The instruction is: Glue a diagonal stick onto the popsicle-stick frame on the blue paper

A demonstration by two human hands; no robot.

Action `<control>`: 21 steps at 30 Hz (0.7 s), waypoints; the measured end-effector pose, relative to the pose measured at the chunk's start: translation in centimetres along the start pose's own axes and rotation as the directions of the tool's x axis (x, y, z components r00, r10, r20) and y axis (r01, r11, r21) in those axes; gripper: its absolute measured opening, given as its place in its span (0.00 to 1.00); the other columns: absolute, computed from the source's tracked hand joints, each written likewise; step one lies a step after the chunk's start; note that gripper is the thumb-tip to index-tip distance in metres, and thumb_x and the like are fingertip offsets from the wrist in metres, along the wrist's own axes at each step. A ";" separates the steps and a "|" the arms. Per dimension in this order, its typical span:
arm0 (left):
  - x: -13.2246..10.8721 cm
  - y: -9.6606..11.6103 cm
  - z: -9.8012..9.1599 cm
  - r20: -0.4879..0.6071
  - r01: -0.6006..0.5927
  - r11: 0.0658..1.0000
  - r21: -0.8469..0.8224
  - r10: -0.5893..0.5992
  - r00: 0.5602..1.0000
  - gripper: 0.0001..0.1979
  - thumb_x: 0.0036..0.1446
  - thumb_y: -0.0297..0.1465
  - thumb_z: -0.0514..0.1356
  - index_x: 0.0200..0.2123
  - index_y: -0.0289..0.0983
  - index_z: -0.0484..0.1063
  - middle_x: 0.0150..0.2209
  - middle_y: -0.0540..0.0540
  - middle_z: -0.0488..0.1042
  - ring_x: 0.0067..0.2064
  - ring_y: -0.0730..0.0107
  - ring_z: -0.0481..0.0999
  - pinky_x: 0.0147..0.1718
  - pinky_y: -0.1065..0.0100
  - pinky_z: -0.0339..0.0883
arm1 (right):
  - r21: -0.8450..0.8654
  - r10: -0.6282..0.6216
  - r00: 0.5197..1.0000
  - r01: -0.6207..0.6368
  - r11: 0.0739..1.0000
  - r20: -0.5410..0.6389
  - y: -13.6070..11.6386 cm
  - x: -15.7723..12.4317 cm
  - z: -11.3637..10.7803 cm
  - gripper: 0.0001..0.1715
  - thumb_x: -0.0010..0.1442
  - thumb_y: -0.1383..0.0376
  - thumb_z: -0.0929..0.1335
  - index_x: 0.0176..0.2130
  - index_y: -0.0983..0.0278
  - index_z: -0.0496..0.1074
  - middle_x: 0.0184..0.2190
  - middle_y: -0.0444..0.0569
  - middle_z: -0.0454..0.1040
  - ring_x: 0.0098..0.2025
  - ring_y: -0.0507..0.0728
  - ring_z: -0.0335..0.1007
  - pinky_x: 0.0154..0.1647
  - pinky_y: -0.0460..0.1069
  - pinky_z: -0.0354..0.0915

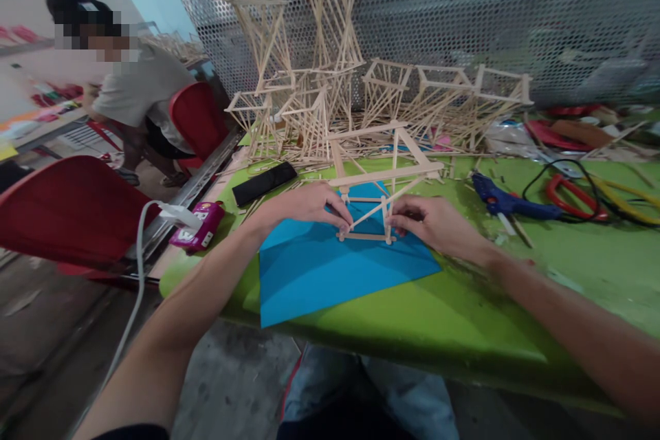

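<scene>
A frame of thin wooden sticks (382,172) stands on a blue sheet of paper (330,265) on the green table (464,316). My left hand (304,206) pinches the frame's near left corner. On the near right corner, the fingers of my right hand (433,223) are closed in a pinch. Both hands rest low on the blue sheet.
Several finished stick towers (309,48) and frames stand behind, against a perforated metal screen. A blue glue gun (502,203) and red scissors (567,196) with cables lie at the right. A black case (264,183) and pink box (199,225) lie left. Another person (134,89) sits at far left by red chairs.
</scene>
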State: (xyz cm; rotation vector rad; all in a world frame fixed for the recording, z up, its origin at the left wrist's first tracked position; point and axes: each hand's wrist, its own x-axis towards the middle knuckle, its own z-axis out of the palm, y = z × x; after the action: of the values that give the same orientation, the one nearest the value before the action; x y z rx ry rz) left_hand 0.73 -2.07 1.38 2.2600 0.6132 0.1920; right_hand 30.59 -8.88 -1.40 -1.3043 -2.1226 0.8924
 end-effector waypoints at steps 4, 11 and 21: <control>0.1 -0.2 0.0 0.015 -0.013 1.000 0.007 0.013 1.000 0.09 0.63 0.41 0.69 0.40 0.45 0.88 0.42 0.49 0.87 0.42 0.69 0.84 0.42 0.72 0.70 | 0.001 -0.001 1.000 0.001 1.000 0.002 0.1 -0.1 0.0 0.14 0.69 0.52 0.70 0.39 0.59 0.77 0.31 0.46 0.83 0.32 0.57 0.80 0.39 0.51 0.71; 0.0 -0.3 0.0 0.016 0.037 0.999 0.013 -0.037 0.999 0.10 0.63 0.42 0.69 0.40 0.46 0.88 0.44 0.49 0.87 0.42 0.69 0.83 0.40 0.73 0.69 | 0.005 0.007 1.000 -0.007 1.000 -0.010 -0.3 0.1 0.3 0.14 0.68 0.53 0.71 0.38 0.59 0.77 0.30 0.45 0.82 0.31 0.56 0.80 0.38 0.50 0.70; 0.0 -0.6 0.1 -0.006 -0.012 1.000 0.013 0.012 1.000 0.10 0.63 0.43 0.69 0.40 0.45 0.88 0.43 0.49 0.87 0.42 0.68 0.84 0.41 0.73 0.70 | -0.002 0.019 1.000 -0.019 1.000 -0.004 -0.8 0.0 0.2 0.13 0.68 0.54 0.70 0.37 0.59 0.77 0.30 0.46 0.83 0.31 0.57 0.80 0.38 0.51 0.71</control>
State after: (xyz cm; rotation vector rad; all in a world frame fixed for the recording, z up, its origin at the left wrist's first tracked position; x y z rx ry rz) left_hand 0.57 -1.80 0.87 2.2766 0.6058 0.2013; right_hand 30.02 -9.24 -0.93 -1.3280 -2.1123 0.8952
